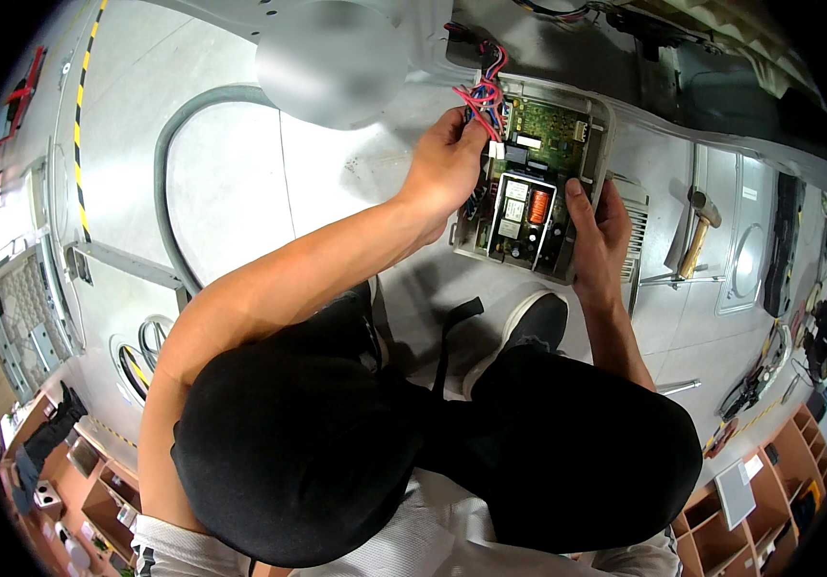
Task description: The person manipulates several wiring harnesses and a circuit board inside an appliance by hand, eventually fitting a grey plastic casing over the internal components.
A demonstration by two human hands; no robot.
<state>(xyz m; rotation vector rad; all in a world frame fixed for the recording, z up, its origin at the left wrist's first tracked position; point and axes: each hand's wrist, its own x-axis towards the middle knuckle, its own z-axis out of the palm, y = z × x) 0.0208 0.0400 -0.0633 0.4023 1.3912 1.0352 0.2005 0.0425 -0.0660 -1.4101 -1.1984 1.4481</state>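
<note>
An open plastic housing with a green circuit board [538, 120] inside is held in front of me, above the floor. A copper coil [538, 206] sits in a framed block on the board. My left hand [445, 165] pinches a bundle of red, blue and dark wires [483, 96] at the housing's upper left edge. The wires run up toward the grey metal casing [423, 43]; their ends at the board are partly hidden by my fingers. My right hand [599, 231] grips the housing's right side, thumb on the near face and the other fingers behind it.
A hammer [697, 236] with a wooden handle lies on the floor to the right, near a metal rod. Beside my right hand stands a slatted panel [637, 226]. A grey hose [165, 159] curves across the floor at left. My knees and shoes are below the housing.
</note>
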